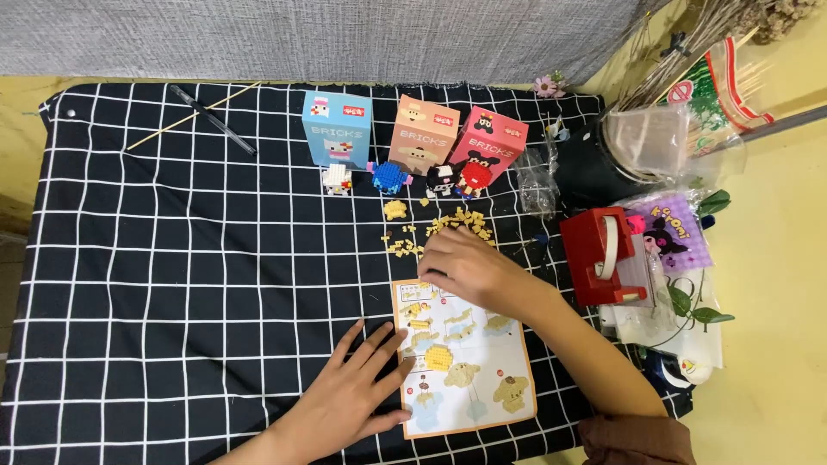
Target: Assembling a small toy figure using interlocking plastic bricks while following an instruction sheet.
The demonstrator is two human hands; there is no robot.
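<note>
Our left hand (357,387) lies flat, grip released, on the orange-bordered paper instruction sheet (465,362). Our right hand (465,267) reaches the small yellow plastic bricks (457,224) just beyond; we cannot tell its grip.

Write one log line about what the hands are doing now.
left hand: flat beside instruction sheet | right hand: reaching into loose yellow bricks | behind: three boxes, four brick figures

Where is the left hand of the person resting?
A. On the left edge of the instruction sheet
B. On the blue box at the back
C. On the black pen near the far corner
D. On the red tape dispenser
A: the left hand lies flat on the checked cloth, its fingers over the left edge of the instruction sheet.
</note>
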